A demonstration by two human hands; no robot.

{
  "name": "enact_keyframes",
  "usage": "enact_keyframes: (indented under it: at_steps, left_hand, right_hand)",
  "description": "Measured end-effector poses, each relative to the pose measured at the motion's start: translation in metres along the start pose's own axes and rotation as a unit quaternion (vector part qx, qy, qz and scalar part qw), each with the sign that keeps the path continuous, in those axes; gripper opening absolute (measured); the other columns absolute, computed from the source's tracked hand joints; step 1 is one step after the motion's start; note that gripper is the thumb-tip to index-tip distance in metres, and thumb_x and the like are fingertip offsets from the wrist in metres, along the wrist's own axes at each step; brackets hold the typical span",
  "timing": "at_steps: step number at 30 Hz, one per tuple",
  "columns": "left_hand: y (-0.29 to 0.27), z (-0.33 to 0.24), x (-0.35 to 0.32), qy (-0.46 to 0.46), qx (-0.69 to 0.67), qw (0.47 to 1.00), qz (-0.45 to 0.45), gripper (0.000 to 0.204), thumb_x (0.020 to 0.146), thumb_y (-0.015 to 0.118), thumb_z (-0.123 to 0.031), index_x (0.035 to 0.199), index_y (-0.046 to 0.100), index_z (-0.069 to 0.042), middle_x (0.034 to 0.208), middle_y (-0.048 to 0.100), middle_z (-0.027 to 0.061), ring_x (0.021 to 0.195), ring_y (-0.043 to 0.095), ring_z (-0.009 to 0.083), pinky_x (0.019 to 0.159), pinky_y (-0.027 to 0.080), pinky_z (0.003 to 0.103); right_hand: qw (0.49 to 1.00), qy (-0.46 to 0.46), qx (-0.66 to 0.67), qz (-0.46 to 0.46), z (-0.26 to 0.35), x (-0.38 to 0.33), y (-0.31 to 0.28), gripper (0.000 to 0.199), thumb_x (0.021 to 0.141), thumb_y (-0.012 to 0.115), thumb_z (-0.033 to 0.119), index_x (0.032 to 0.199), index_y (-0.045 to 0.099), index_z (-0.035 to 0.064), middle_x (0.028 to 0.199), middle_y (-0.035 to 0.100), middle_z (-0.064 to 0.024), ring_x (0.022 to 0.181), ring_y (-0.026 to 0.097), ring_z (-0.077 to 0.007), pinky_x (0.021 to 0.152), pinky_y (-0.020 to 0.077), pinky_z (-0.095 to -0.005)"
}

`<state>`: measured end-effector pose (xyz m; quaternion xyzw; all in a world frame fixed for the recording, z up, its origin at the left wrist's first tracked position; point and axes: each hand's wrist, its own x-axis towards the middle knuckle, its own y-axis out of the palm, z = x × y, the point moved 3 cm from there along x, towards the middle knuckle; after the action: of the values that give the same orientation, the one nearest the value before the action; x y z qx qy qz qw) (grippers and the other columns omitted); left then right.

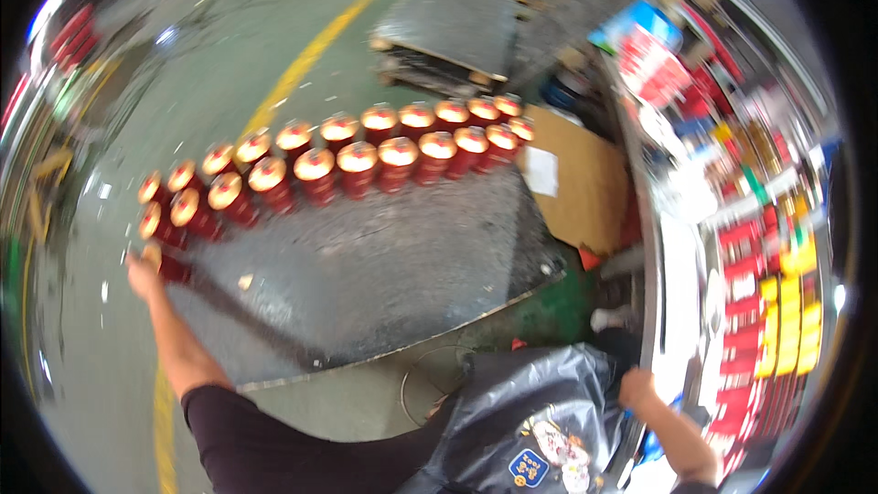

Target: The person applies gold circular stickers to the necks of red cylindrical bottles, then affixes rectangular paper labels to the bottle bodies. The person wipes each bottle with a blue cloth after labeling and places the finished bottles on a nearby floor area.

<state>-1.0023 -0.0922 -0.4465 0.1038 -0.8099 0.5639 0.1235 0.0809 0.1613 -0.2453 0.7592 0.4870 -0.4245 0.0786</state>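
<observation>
Out at the left, my left hand (144, 278) is closed on the top of a dark red cylinder with a gold top (172, 265). That cylinder stands at the near left corner of a dark low platform (357, 265). Beyond it, two rows of matching red cylinders (315, 178) stand upright along the platform's far side. My right hand (637, 391) is at the lower right, beside the workbench edge and my dark apron (540, 421). Its fingers look curled, but blur hides what they hold, if anything.
A brown cardboard sheet with white paper (585, 192) lies right of the platform. The long workbench (672, 311) runs down the right side, with red and yellow boxes (777, 320) beyond. A stacked dark pallet (448, 23) sits farther back. A yellow line (315, 50) crosses the green floor.
</observation>
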Motion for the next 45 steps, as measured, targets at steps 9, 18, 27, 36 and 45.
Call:
enact_keyframes:
  at_steps: [9, 18, 27, 36, 45]
  left_hand:
    - [0.004, -0.037, -0.035, -0.004, -0.029, 0.999, 0.035, 0.059, 0.093, 0.057, -0.057, 0.117, 0.07, -0.005, 0.098, 0.075, 0.018, 0.082, 0.073, 0.0401, 0.068, 0.057, 0.052]
    - [-0.08, -0.453, -0.595, 0.345, -0.45, 0.769, 0.295, 0.035, 0.087, 0.072, -0.018, 0.11, 0.064, 0.007, 0.093, 0.068, 0.0209, 0.09, 0.068, 0.0344, 0.085, 0.054, 0.044]
    - [-0.489, -0.669, -0.984, 0.542, -0.512, 0.246, 0.62, 0.03, 0.097, 0.066, -0.008, 0.123, 0.057, 0.004, 0.125, 0.067, 0.0164, 0.112, 0.065, 0.0231, 0.095, 0.052, 0.036]
    - [-0.576, -0.802, -1.31, 0.652, -0.543, 0.265, 0.458, 0.046, 0.092, 0.072, -0.037, 0.099, 0.059, 0.007, 0.112, 0.071, 0.0253, 0.106, 0.07, 0.0374, 0.092, 0.051, 0.043]
    - [-0.58, -0.89, -1.49, 0.632, -0.507, 0.349, 0.471, 0.074, 0.079, 0.074, -0.062, 0.117, 0.062, 0.0, 0.121, 0.064, 0.0311, 0.117, 0.059, 0.0473, 0.103, 0.045, 0.049]
  right_hand:
    - [0.809, -0.022, 0.459, -0.365, -0.026, -0.062, -0.027, 0.027, 0.085, 0.063, 0.014, 0.109, 0.073, 0.0073, 0.097, 0.062, -0.0187, 0.088, 0.065, -0.0385, 0.076, 0.055, -0.0481]
    - [0.663, 0.108, 0.585, -0.455, -0.108, -0.143, -0.019, 0.03, 0.087, 0.066, 0.013, 0.116, 0.07, 0.0049, 0.103, 0.064, -0.0177, 0.092, 0.067, -0.0379, 0.078, 0.0566, -0.0446]
    - [0.474, 0.246, 0.675, -0.51, -0.125, -0.191, 0.143, 0.03, 0.086, 0.073, 0.017, 0.115, 0.072, 0.0109, 0.09, 0.064, -0.0132, 0.07, 0.066, -0.0333, 0.063, 0.0547, -0.0403]
    - [0.235, 0.503, 0.719, -0.419, -0.085, -0.232, 0.27, 0.026, 0.077, 0.073, 0.003, 0.103, 0.075, 0.0034, 0.079, 0.063, -0.0056, 0.051, 0.045, -0.0117, 0.05, 0.0349, -0.0274]
    - [0.224, 0.546, 0.734, -0.337, -0.094, -0.199, 0.323, 0.026, 0.078, 0.072, -0.001, 0.104, 0.075, 0.0013, 0.078, 0.058, -0.0027, 0.051, 0.039, -0.006, 0.047, 0.029, -0.0246]
